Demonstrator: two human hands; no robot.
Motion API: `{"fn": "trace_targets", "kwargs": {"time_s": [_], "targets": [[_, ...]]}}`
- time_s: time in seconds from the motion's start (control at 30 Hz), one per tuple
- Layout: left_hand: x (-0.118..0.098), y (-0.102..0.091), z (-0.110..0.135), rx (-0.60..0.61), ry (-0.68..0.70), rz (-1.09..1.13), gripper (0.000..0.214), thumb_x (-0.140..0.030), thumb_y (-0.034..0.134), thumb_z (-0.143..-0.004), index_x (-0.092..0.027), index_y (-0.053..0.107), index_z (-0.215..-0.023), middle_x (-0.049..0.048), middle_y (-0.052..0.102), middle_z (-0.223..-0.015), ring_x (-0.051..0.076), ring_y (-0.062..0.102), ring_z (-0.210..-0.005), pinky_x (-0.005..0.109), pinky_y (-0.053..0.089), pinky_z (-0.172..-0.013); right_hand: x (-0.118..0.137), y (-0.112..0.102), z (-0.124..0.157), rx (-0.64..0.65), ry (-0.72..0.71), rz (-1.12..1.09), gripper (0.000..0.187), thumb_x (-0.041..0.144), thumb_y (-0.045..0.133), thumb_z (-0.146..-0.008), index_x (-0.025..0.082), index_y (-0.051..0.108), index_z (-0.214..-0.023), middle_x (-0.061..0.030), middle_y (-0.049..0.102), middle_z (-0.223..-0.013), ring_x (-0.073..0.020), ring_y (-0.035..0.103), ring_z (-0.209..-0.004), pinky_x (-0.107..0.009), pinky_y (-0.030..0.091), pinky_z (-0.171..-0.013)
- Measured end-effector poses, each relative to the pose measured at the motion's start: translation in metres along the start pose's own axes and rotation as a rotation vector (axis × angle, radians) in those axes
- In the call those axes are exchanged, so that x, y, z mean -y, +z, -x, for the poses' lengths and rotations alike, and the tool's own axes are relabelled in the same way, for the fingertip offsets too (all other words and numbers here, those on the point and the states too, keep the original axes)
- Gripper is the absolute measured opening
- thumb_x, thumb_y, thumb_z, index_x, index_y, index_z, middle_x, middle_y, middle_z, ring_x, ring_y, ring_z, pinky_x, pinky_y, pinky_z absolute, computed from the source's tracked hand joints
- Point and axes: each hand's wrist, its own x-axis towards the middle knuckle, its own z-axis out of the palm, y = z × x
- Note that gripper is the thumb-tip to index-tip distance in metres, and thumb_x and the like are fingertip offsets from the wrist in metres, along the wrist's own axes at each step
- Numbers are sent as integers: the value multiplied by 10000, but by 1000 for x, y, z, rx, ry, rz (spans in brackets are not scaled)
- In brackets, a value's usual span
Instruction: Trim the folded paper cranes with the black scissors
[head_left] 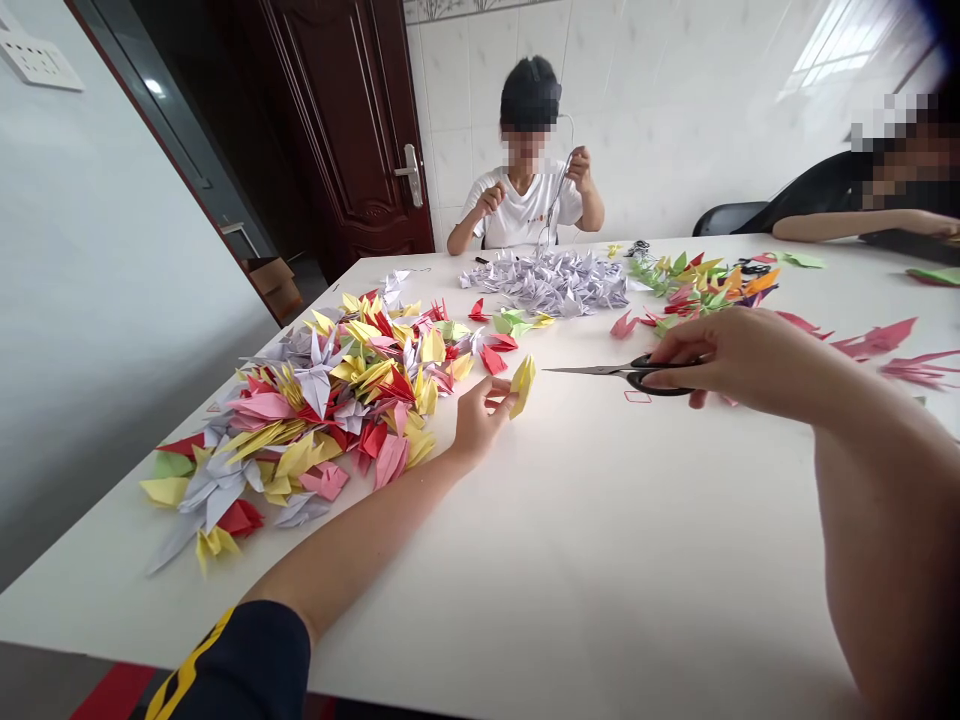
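Head view: your left hand (476, 425) has its fingers (499, 392) closed on a yellow paper crane (523, 385), held just above the desk (600, 560) and clear of the heaped paper cranes (330, 400), its long axis tilted near upright. Your right hand (739, 360) grips scissors (600, 370) by the black handles, blades shut and pointing left, their tips near the crane but not touching, apparently aimed at it.

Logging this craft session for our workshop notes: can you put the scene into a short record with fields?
Left hand: pinches a yellow paper crane
Right hand: holds black-handled scissors, blades closed
Nearby: mixed-colour paper cranes; pale lilac paper cranes
Surface: white table
Co-worker: across the table, holding up a thin strand
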Motion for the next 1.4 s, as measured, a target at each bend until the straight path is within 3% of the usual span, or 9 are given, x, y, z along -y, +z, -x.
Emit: {"fn": "trace_targets", "kwargs": {"time_s": [0.2, 0.37, 0.57, 0.73, 0.93, 1.07, 1.27, 1.4], "targets": [[1, 1, 2, 18, 108, -105, 58, -217, 652, -816, -194, 656, -870, 41, 737, -921, 172, 704, -879, 200, 464, -569, 23, -3, 11, 123, -6, 82, 177, 403, 749, -759, 231, 713, -751, 13, 653, -527, -190, 624, -552, -304, 377, -541], [6, 0, 1, -62, 73, -149, 100, -217, 658, -802, -198, 568, -764, -1, 679, -762, 151, 692, -756, 214, 481, -596, 25, -4, 15, -15, 26, 98, 208, 450, 734, -768, 243, 716, -774, 18, 668, -564, -184, 599, -558, -318, 371, -555], [9, 1, 0, -71, 41, -70, 352, -198, 682, -777, -227, 596, -1117, 6, 699, -889, 120, 661, -686, 211, 481, -586, 34, 1, 18, 5, -32, 74, 188, 430, 732, -764, 245, 702, -768, 24, 640, -538, -169, 569, -541, -311, 360, -551], [10, 1, -4, -122, 61, -100, 153, -147, 630, -774, -198, 709, -896, 35, 722, -894, 133, 612, -683, 243, 463, -605, 36, 0, 21, -60, -36, 41, 206, 445, 716, -770, 239, 705, -755, 16, 670, -596, -175, 600, -568, -313, 381, -575], [12, -3, -10, -223, -9, -101, 233, -56, 597, -700, -204, 730, -822, 9, 722, -861, 128, 553, -655, 257, 436, -623, 40, 2, 21, -3, -31, 89, 173, 414, 723, -758, 242, 707, -774, 17, 634, -551, -174, 576, -547, -308, 367, -547], [13, -3, -10, -186, -35, -31, 251, -40, 558, -688, -201, 718, -793, 12, 720, -875, 132, 589, -675, 254, 457, -624, 43, 7, 19, 46, -21, 107, 173, 407, 722, -765, 237, 695, -787, 16, 651, -586, -170, 588, -561, -303, 386, -555], [14, -1, -8, -104, -68, 71, 231, -62, 604, -685, -181, 707, -854, 40, 703, -928, 166, 667, -819, 303, 553, -779, 46, 14, 17, 138, 6, 135, 166, 408, 686, -787, 242, 687, -775, 18, 679, -645, -165, 608, -555, -302, 375, -529], [14, -1, -7, -39, -13, 95, 238, -92, 655, -700, -178, 714, -915, 55, 688, -960, 180, 679, -888, 351, 572, -871, 47, 16, 15, 153, 33, 178, 154, 397, 673, -783, 245, 686, -764, 16, 681, -652, -170, 601, -544, -305, 352, -521]]}}
